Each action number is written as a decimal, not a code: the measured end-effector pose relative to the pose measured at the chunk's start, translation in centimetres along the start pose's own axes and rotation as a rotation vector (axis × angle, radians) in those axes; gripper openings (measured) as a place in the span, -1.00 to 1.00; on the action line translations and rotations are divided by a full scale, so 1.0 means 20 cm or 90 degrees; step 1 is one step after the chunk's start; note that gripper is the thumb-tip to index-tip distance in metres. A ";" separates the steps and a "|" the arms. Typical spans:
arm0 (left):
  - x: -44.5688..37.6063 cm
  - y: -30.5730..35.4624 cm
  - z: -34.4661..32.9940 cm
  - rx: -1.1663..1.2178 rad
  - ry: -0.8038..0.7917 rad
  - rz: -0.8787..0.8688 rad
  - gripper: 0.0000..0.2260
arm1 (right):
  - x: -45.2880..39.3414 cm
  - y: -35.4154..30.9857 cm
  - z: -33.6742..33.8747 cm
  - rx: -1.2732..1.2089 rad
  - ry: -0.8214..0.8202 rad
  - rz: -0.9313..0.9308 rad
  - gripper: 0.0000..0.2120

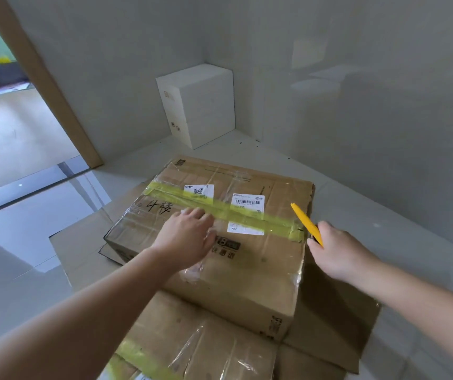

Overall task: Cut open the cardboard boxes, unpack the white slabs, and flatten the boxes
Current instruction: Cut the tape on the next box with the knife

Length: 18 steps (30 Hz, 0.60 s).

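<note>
1. Flattened cardboard (337,319) is spread over the glossy pale floor tiles (28,220). It's plain brown corrugated sheet, creased and scuffed.
2. The sealed cardboard box (247,270) sits on top of that, dead center. It's wide and shallow with dented corners and crinkly clear tape all over, so slick to the touch. I'd guess it's heavy if it's full of slabs, so better to slide it or lift from the bottom edges than grab a flap.
3. The stack of white slabs (200,105) is back in the corner against the wall. They're blocky, matte and sharp-edged, and probably chip easily, so carry them flat with both hands.
4. The left hand (187,237) lies on the box lid, fingers relaxed and spread, just pressing it steady.
5. The right hand (337,250) is at the box's right edge, fingers clenched around the yellow utility knife (306,223).
6. The yellow tape strip (220,208) runs across the lid along the seam. It's thin and wrinkled, and the knife's lower end meets its right-hand end.
</note>
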<state>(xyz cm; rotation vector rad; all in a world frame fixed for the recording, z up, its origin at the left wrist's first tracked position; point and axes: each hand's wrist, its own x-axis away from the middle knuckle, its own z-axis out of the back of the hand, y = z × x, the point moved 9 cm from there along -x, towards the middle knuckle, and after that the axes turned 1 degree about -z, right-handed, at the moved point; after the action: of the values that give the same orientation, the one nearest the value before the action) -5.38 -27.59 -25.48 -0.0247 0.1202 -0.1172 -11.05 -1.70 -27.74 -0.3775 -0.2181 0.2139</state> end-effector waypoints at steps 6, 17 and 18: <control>0.06 -0.50 -0.14 -0.082 -0.034 0.207 -0.52 | 0.08 -0.14 -0.14 -0.019 -0.040 -0.019 -0.84; 0.14 -0.78 -0.20 0.034 -0.078 0.400 -0.35 | 0.06 -0.24 -0.23 0.039 -0.114 -0.082 -0.77; 0.14 -0.77 -0.20 0.038 -0.081 0.402 -0.36 | 0.04 -0.24 -0.22 0.037 -0.110 -0.085 -0.78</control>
<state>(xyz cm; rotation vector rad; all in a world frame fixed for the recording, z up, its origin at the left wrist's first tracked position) -4.89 -43.35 -29.25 0.0652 -0.0070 0.5102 -8.37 -7.32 -29.79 -0.2856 -0.4045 0.1209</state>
